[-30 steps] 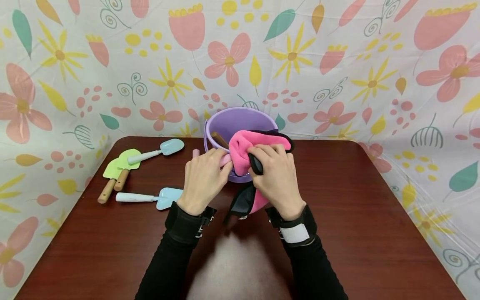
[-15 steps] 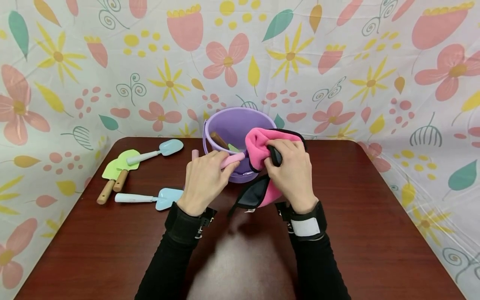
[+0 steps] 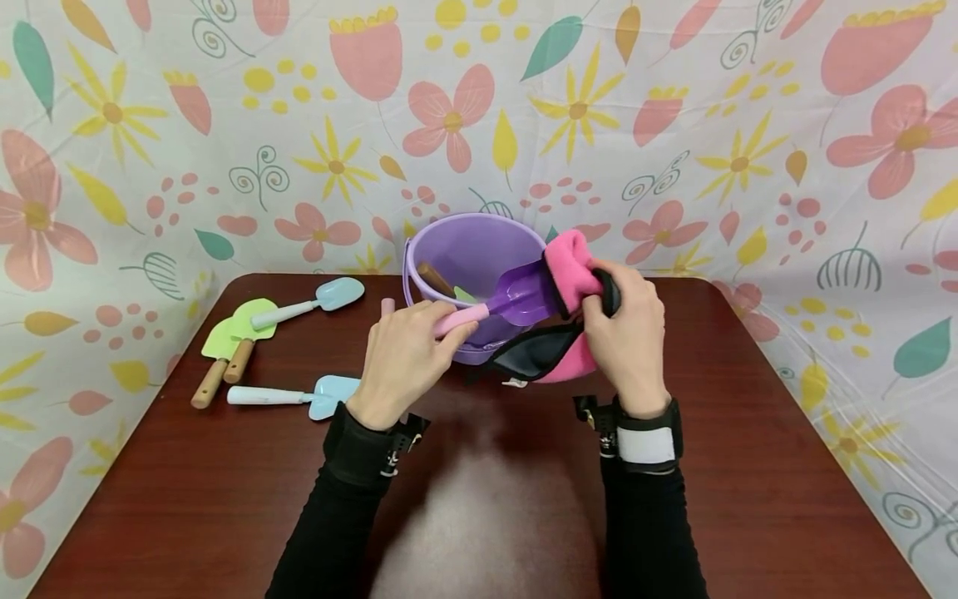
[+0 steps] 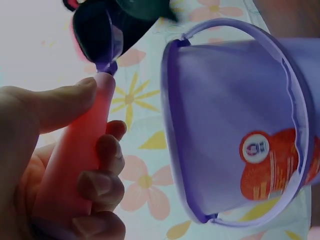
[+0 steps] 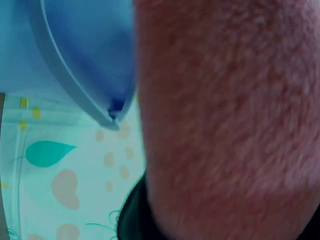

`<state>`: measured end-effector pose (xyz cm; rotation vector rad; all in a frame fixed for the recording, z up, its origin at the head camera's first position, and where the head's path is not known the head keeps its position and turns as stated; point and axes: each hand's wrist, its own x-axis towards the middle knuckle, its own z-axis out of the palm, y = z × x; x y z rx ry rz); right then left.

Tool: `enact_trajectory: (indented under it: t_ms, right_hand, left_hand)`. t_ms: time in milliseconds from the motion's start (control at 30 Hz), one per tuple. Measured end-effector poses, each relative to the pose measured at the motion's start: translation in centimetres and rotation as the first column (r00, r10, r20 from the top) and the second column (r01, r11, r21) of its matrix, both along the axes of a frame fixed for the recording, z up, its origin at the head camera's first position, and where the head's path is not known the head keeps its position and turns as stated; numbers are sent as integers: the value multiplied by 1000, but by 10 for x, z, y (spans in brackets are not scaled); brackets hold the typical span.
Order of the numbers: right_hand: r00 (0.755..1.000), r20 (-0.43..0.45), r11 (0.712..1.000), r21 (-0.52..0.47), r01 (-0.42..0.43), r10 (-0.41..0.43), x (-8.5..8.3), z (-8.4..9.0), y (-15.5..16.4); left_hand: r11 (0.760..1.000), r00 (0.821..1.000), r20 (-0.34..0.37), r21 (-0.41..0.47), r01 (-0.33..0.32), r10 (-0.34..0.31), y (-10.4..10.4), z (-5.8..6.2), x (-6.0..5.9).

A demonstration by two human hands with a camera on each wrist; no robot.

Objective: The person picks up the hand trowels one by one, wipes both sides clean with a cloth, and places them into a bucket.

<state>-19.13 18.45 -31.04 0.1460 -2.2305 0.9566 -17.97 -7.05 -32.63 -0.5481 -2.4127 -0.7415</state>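
Note:
My left hand [image 3: 410, 358] grips the pink handle [image 3: 462, 319] of a toy shovel with a purple blade [image 3: 524, 293]. In the left wrist view the fingers curl round that handle [image 4: 75, 155] with the thumb along it. My right hand [image 3: 627, 333] pinches a pink fleecy cloth [image 3: 572, 270] with black edging and a black lining. The bunched top of the cloth covers the blade's tip, while its lower part hangs below the hand. In the right wrist view the fleece [image 5: 230, 120] fills much of the picture and hides the fingers. Both things are held up before the purple bucket [image 3: 479, 241].
A brown handle [image 3: 434, 279] and something green show inside the bucket. Two green trowels [image 3: 239, 329] with wooden handles and two light blue trowels [image 3: 329, 395] lie on the table's left. Another pink end [image 3: 387, 306] shows behind my left hand. A flowered cloth backdrop [image 3: 674, 166] hangs behind the table.
My right hand has moved right and slightly up with the pink cloth, drawing it along the shovel so the purple blade now shows. My left hand has stayed nearly still, gripping the handle.

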Motion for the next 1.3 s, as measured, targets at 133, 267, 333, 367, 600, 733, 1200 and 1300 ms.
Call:
enact_trajectory:
  t_ms: [133, 267, 333, 367, 600, 733, 1200, 1300]
  right_hand:
    - [999, 41, 987, -159, -20, 27, -1, 0, 11]
    - [982, 51, 915, -375, -149, 181, -2, 0, 13]
    - [958, 27, 831, -505, -235, 287, -2, 0, 11]
    - [941, 9, 775, -569, -274, 340, -1, 0, 10]
    - [741, -158, 261, -871, -416, 653, 0, -2, -3]
    - [753, -3, 617, -572, -541, 658, 4, -9, -4]
    - [813, -281, 845, 338, -414, 510, 8, -23, -1]
    - [815, -266, 856, 198, -477, 515, 7, -24, 3]
  left_hand:
    - [997, 998, 45, 58, 48, -51, 0, 2, 0]
    - [992, 994, 63, 89, 87, -92, 2, 3, 0]
    - [990, 992, 70, 99, 103, -110, 2, 4, 1]
    - [988, 990, 76, 106, 111, -119, 3, 4, 1]
    - [981, 982, 121, 150, 124, -143, 7, 3, 2]
    - [979, 980, 129, 156, 132, -153, 9, 0, 0]
    - [940, 936, 182, 221, 258, -300, 7, 2, -3]
    - [941, 930, 200, 206, 267, -308, 7, 2, -3]
